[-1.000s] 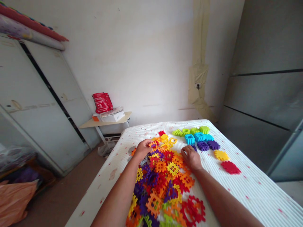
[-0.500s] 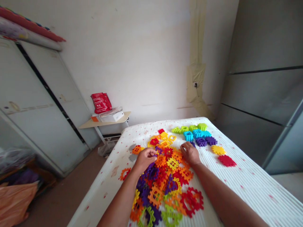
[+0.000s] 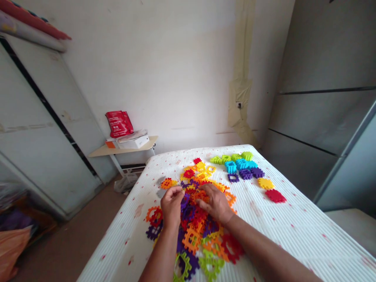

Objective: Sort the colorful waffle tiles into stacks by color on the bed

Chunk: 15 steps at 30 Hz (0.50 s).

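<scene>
A heap of toothed plastic building pieces in orange, red, purple, yellow and green lies on the white ribbed bed cover (image 3: 138,231). My left hand (image 3: 172,203) is at the heap's left side, fingertips pinched together; what they hold, if anything, is hidden. Right by its thumb is a purple piece (image 3: 185,201). Over the middle of the heap, my right hand (image 3: 216,203) reaches down with fingers apart, touching orange and red pieces. An orange square frame (image 3: 192,239) lies nearer to me. Sorted pieces sit beyond my right hand, among them a purple square frame (image 3: 233,178).
Rows of green (image 3: 247,156), blue (image 3: 241,163) and purple (image 3: 257,172) pieces stand at the far right, with yellow (image 3: 266,183) and red (image 3: 275,196) stacks nearer. A small table (image 3: 101,150) holds a red bag (image 3: 119,123). A grey cabinet (image 3: 311,117) rises at right.
My right hand has moved from the purple row back left over the heap, uncovering the purple square frame there. My left hand has shifted slightly left, still pinched. The view has turned slightly.
</scene>
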{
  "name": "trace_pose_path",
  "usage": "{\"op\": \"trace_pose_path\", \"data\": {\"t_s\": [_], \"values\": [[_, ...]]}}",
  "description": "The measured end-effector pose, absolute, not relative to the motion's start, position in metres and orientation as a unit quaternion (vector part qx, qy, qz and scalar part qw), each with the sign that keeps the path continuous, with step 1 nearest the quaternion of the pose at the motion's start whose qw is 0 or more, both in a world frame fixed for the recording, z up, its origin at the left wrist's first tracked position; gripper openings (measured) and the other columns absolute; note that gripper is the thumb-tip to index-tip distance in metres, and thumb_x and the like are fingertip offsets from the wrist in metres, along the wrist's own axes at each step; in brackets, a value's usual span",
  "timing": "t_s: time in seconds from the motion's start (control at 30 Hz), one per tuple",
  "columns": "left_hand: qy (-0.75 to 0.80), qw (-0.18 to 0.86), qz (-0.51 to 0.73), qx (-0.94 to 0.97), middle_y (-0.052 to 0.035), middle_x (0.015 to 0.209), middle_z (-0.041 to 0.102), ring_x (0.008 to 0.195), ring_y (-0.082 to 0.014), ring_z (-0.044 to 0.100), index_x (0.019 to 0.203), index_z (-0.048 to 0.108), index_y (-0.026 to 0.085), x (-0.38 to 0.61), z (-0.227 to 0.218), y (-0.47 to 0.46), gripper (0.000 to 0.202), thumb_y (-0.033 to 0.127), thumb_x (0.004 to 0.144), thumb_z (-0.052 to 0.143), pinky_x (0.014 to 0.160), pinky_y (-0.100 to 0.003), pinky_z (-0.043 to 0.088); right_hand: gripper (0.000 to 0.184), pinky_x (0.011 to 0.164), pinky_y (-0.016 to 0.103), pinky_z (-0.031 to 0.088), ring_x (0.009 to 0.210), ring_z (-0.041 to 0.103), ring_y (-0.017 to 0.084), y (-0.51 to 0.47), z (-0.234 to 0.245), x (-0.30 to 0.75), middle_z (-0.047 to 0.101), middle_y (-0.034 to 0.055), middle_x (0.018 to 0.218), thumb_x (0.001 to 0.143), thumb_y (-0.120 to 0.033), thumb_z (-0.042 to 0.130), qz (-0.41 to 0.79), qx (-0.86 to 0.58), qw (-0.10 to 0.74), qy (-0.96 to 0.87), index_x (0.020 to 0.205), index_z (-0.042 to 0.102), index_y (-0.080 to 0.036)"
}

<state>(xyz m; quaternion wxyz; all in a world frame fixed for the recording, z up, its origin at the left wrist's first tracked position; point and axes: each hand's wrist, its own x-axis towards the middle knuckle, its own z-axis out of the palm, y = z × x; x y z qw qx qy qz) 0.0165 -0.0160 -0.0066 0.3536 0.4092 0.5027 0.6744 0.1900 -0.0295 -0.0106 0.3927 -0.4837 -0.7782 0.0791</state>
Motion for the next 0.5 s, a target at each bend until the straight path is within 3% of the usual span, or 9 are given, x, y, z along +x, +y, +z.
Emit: {"op": "trace_pose_path", "data": {"t_s": [0.1,0.3,0.5], "values": [[0.497,0.351,0.688,0.396,0.0000,0.068,0.063,0.065,-0.0122,0.056,0.076,0.065,0.014,0.013,-0.006,-0.018,0.026,0.028,0.056,0.072,0.065,-0.025,0.046,0.043,0.080,0.031,0.047,0.095,0.058,0.021,-0.042,-0.003,0.166,0.061,0.0103,0.107,0.080,-0.044,0.058,0.091,-0.489,0.353,-0.792,0.114,0.057,-0.017],[0.473,0.359,0.720,0.358,-0.0012,0.073,0.066,0.069,-0.0134,0.059,0.080,0.066,0.014,0.007,-0.012,-0.014,0.032,0.026,0.052,0.077,0.069,-0.027,0.047,0.036,0.078,0.030,0.045,0.092,0.057,0.021,-0.041,0.003,0.168,0.063,0.0091,0.099,0.084,-0.045,0.052,0.055,-0.498,0.301,-0.812,0.106,0.061,-0.018],[0.446,0.394,0.726,0.345,-0.0001,0.073,0.064,0.068,-0.0114,0.057,0.080,0.066,0.014,0.015,-0.013,-0.016,0.033,0.025,0.051,0.078,0.065,-0.023,0.045,0.031,0.079,0.028,0.043,0.093,0.057,0.020,-0.049,0.008,0.166,0.065,0.0065,0.101,0.083,-0.035,0.054,0.045,-0.494,0.257,-0.829,0.110,0.058,-0.021]]}}
